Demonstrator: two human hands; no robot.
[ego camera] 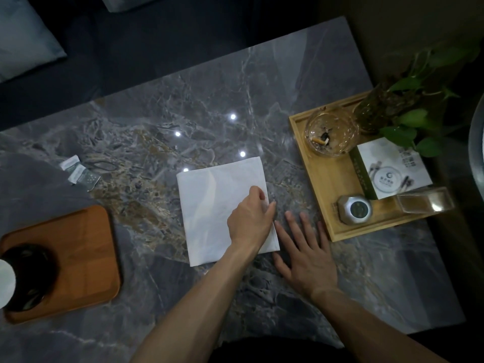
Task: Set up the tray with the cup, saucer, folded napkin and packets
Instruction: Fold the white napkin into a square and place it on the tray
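White napkin (222, 208) under curled fingers of left hand (250, 218), pinching its right edge against marble table (157, 142). Right hand (305, 254) flat, fingers spread, holding nothing, just beside napkin's lower right corner. Packets (78, 172) lie well apart, far left. Brown tray (86, 247) at left edge, dark saucer (28, 276) and pale cup (5, 282) on it. Light wooden tray (327, 184) right, holding ashtray (331, 133).

I can't read any text here: the print on the white card (394, 169) in the right-hand wooden tray (324, 184) and on the packets (78, 172) at far left is too blurred.
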